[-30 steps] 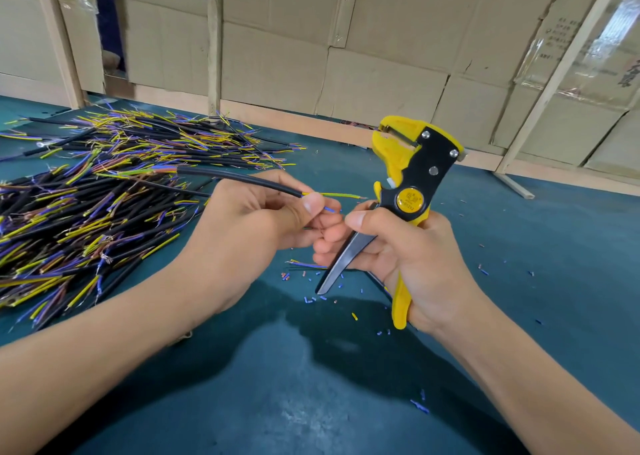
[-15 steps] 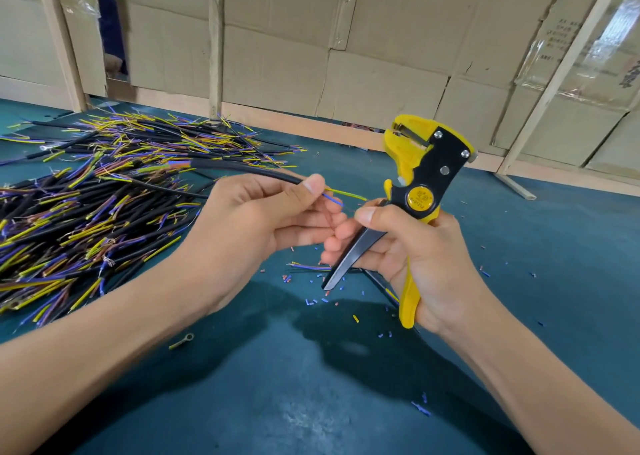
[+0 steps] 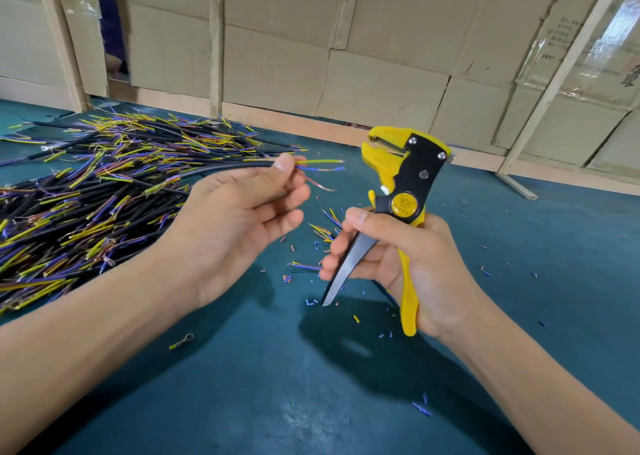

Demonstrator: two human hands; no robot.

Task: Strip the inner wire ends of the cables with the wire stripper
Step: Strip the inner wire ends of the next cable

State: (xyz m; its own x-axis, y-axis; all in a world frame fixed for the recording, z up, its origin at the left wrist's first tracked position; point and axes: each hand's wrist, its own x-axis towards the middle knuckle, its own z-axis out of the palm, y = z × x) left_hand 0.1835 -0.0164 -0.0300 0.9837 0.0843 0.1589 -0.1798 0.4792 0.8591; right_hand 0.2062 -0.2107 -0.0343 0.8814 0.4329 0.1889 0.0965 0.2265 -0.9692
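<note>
A worker's left hand (image 3: pixel 239 219) pinches a black cable (image 3: pixel 221 169) between thumb and forefinger close to its cut end, so the three inner wires (image 3: pixel 320 167) fan out past the fingertips toward the tool: a yellow-green one uppermost, a blue one just under it, and a reddish one curling down with bare copper showing. The grip so near the end looks chosen to keep the thin wires stiff and aimed. The right hand (image 3: pixel 401 264) is wrapped around the handles of the yellow-and-black wire stripper (image 3: pixel 405 191), held upright beside the left hand with its jaws standing apart and turned toward the wire tips; tool and wires are near but not touching. The next move, judging from this, is to feed one wire into the jaws and squeeze, and the fine ends will need lining up squarely or the cut could nick the strands. Beyond the left forearm lies the heap of cables (image 3: pixel 86 195) on the teal bench (image 3: pixel 259 402), within easy reach for the next pick. Below and between the hands, snipped bits of coloured insulation (image 3: pixel 311 302) litter the surface, and a small ring terminal (image 3: pixel 181 341) lies under the left wrist.
</note>
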